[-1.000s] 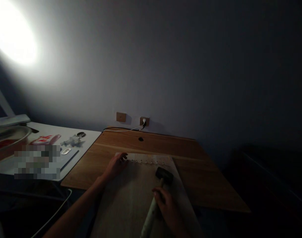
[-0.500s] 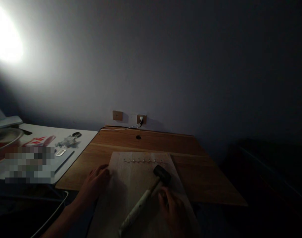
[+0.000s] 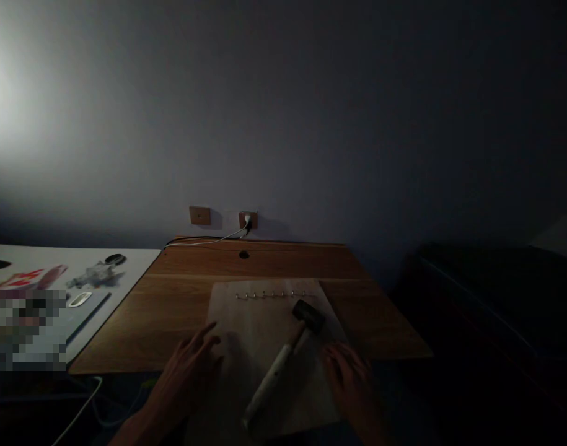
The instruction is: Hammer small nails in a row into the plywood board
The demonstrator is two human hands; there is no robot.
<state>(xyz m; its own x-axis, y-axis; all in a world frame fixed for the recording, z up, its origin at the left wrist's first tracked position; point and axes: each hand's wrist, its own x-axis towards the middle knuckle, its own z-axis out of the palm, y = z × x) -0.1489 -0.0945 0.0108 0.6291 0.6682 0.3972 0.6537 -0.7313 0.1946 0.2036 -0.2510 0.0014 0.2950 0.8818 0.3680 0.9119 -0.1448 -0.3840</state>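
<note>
A pale wooden board (image 3: 246, 341) lies on a brown wooden desk (image 3: 171, 310), with a row of several small nails (image 3: 271, 295) along its far edge. A mallet (image 3: 283, 362) with a black head and a light handle lies loose on the board. My left hand (image 3: 188, 371) rests at the board's left edge with its fingers spread, holding nothing. My right hand (image 3: 351, 378) lies on the board's right side, fingers apart, just right of the mallet handle and not touching it.
A white table (image 3: 125, 263) stands to the left with small objects and red-printed packets (image 3: 30, 277). Two wall sockets (image 3: 199, 215) sit behind the desk, one with a white cable (image 3: 209, 240). Dark furniture (image 3: 487, 297) fills the right. The room is dim.
My right hand let go of the mallet, which now lies on the board. My left hand drew back from the nails to the board's near left edge. The view turned rightward.
</note>
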